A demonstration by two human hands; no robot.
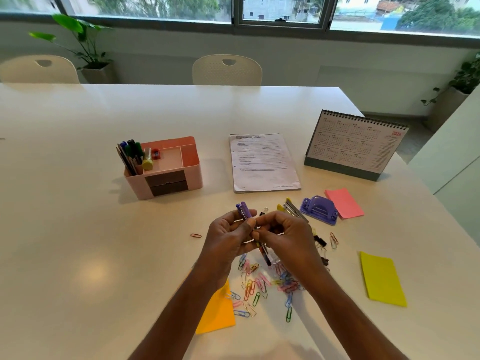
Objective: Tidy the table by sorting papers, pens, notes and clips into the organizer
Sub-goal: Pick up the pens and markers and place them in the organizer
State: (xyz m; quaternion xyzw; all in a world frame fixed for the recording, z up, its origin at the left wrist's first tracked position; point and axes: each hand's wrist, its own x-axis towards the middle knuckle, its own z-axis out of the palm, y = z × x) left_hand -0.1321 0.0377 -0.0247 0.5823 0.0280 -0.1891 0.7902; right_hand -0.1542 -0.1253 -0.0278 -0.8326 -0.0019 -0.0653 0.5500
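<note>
My left hand and my right hand meet above the table, both closed around a small bundle of pens with purple caps pointing up and away. Under my hands lie several coloured paper clips and a few black binder clips. The pink organizer stands at the left, with pens and markers upright in its left slot. A stack of printed papers lies right of it. Pink notes, yellow notes and orange notes rest on the table.
A purple hole punch and a yellow stapler sit just beyond my right hand. A desk calendar stands at the right rear. One lone paper clip lies left of my hands. Chairs stand behind the far table edge.
</note>
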